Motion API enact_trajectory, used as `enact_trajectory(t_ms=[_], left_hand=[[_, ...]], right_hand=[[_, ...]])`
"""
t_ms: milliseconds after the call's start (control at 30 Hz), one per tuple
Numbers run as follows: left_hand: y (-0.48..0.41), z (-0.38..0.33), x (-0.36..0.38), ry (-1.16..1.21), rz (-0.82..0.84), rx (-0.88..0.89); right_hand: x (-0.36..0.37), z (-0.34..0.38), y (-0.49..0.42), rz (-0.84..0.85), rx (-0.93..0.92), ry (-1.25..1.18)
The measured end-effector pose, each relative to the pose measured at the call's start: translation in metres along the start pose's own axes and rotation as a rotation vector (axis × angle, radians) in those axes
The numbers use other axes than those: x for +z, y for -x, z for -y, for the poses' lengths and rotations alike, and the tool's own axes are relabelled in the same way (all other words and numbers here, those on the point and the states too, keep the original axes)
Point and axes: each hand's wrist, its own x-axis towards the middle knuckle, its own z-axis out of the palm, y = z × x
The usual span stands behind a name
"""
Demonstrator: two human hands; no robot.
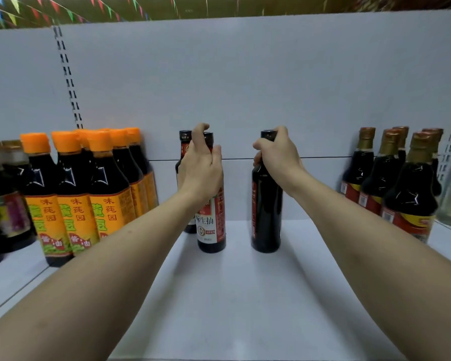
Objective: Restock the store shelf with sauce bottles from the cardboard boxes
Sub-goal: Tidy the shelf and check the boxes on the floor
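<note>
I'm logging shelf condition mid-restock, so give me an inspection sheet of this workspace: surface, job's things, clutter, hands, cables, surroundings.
Surface: white shelf, bottles standing on it.
Job's things: three black-capped bottles upright at centre: labelled bottle, rear bottle behind it, right bottle standing apart.
Clutter: nothing seen.
Hands: left hand grips the labelled bottle's neck; right hand grips the right bottle's neck.
Cables: nothing seen.
Surroundings: orange-capped bottles left, gold-capped bottles right, bunting overhead.
</note>
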Motion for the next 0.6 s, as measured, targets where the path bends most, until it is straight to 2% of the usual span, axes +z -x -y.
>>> enact_trajectory(t_ms=[100,300,600], left_hand=[[-0.003,0.006,0.004,-0.011,-0.009,-0.001],[-0.005,0.011,0.006,0.043,0.009,-0.010],[-0.004,0.018,-0.016,0.238,0.219,-0.071]], right_hand=[[0.005,-0.005,-0.001,0.035,-0.016,0.095],[0.023,-0.013,0.001,0.001,-0.133,0.341],[0.022,-0.012,0.002,-0.030,-0.157,0.471]])
